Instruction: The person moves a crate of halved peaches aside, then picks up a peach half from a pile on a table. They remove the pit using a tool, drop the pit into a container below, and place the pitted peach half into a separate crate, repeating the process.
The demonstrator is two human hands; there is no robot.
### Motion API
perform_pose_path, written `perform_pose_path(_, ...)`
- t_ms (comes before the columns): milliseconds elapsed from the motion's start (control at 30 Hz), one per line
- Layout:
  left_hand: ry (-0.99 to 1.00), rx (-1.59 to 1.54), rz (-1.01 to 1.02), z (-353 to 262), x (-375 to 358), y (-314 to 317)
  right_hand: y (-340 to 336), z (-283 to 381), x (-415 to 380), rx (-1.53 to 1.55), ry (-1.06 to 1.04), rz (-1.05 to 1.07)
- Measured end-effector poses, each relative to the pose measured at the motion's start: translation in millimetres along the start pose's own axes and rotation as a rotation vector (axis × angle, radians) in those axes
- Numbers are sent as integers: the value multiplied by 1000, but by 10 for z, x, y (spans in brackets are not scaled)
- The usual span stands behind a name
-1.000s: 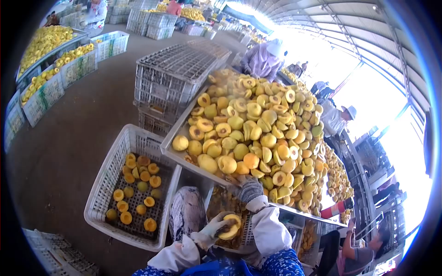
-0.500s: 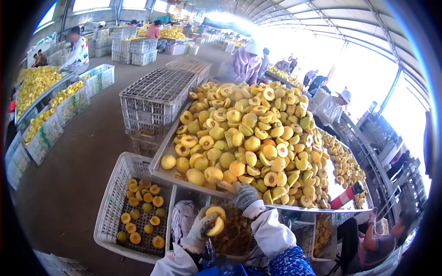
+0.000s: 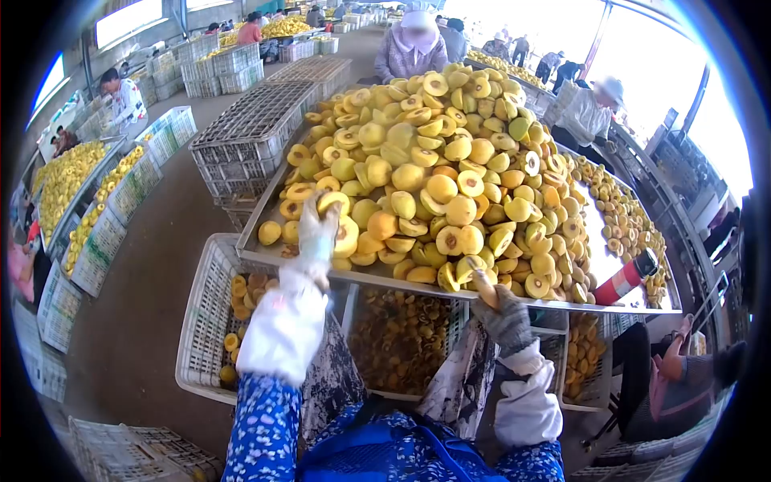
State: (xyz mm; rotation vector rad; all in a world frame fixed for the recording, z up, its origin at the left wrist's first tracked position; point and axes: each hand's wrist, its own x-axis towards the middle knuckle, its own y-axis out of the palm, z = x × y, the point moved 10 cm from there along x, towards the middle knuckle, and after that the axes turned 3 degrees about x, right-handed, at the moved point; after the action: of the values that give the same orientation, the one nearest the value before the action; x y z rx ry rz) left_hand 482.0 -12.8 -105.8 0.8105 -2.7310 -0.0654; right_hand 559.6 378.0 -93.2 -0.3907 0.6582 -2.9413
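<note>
My left hand (image 3: pixel 317 241), in a pale glove, reaches onto the near left edge of a heap of yellow halved peaches (image 3: pixel 442 189). Its fingers close on a peach half (image 3: pixel 332 202) at the pile's edge. In a grey glove, my right hand (image 3: pixel 506 320) is at the tray's front rim (image 3: pixel 377 281), wrapped round a short wooden-handled tool (image 3: pixel 483 287). The tool's tip points toward the fruit; its working end is not clear. Below the rim, between my knees, a crate holds brown peach pits and scraps (image 3: pixel 397 333).
A white crate (image 3: pixel 201 321) with peach halves stands at left, partly behind my sleeve. Stacked crates (image 3: pixel 249 136) rise beyond it. A red and black flask (image 3: pixel 626 277) lies on the tray's right side. Several people work around; one person (image 3: pixel 414 44) stands across the heap.
My left hand has moved from above my lap, where it held a peach, up to the heap. My right hand has shifted right with the tool. The view has tilted downward.
</note>
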Motion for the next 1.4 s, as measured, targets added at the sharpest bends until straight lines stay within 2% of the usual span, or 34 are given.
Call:
perform_pose_path(33, 197, 209, -64, 241, 301, -41, -165, -24, -24, -123, -11, -64)
perform_pose_path(67, 202, 250, -145, 606, 574, -157, -284, 331, -104, -436, -70, -53)
perform_pose_path(100, 211, 288, -229, 787, 771, -235, -356, 308, -171, -364, -36, -70)
perform_pose_path(133, 104, 417, -270, 325, 591, -238, -390, 84, -255, -170, -64, -86)
perform_pose_path(167, 58, 263, -291, 351, 597, -249, -412, -136, -302, 25, -84, -99)
perform_pose_path(233, 35, 272, -296, 70, 529, -220, -206, -104, -490, 565, 271, -35)
perform_pose_path(300, -37, -329, -103, 175, 505, -83, 27, -279, -546, 722, 287, -183)
perform_pose_path(333, -164, -302, -130, 56, 293, -95, 272, -328, -557, 847, 319, -100)
perform_pose_path(367, 7, -280, -86, 185, 229, -175, 515, -373, -577, 965, 362, -18)
perform_pose_path(400, 178, -269, -42, 306, 132, -250, 725, 2, -480, 907, 254, 104)
perform_pose_path(467, 44, -474, 42, 438, -324, -159, 967, 27, -460, 374, -20, 174)
perform_pose_path(500, -453, -870, 139, 207, -818, 212, 1084, 40, -468, 125, -156, 158)
perform_pose_path(567, -617, -927, 322, 658, -1185, 301, 1251, 16, -532, 9, 23, 182)
perform_pose_path(600, -652, -848, 229, 550, -1423, 322, 1291, 49, -577, -36, 5, 180)
perform_pose_path(633, -532, -629, 350, 682, -1523, 361, 1307, 71, -603, -84, -12, 173)
perform_pose_path(667, -609, -716, 294, 917, -1705, 343, 1338, 71, -608, -85, -3, 216)
perform_pose_path(700, -684, -804, 234, 822, -1895, 450, 1320, 60, -637, -89, 8, 218)
perform_pose_path(800, -591, -454, 201, 768, -2168, 484, 1239, -50, -741, -144, 7, 165)
perform_pose_path(900, -56, 102, 381, 516, -2271, 592, 1220, -231, -834, -164, 17, 84)
perform_pose_path(933, -231, -85, 389, 710, -2257, 605, 1220, -280, -864, -186, 32, 80)
perform_pose_path(1033, -493, -377, 335, 949, -2341, 661, 1191, -318, -888, -247, 94, 81)
perform_pose_path(1067, -302, -15, 395, 827, -2314, 668, 1208, -370, -889, -270, 118, 88)
perform_pose_path(1133, -81, 82, 242, 651, -2391, 608, 1299, -488, -902, -328, 178, 145)
perform_pose_path(1200, -91, 25, 130, 673, -2448, 549, 1392, -531, -942, -310, 148, 184)
perform_pose_path(1233, -213, -80, 95, 795, -2468, 530, 1439, -530, -954, -299, 131, 205)
perform_pose_path(1267, -309, -171, 69, 908, -2483, 513, 1523, -641, -979, -316, 231, 293)
perform_pose_path(1367, -546, -399, -38, 1107, -2537, 491, 1616, -724, -1035, -364, 297, 400)
perform_pose_path(1400, -617, -459, -92, 1075, -2564, 505, 1596, -670, -1017, -352, 238, 363)
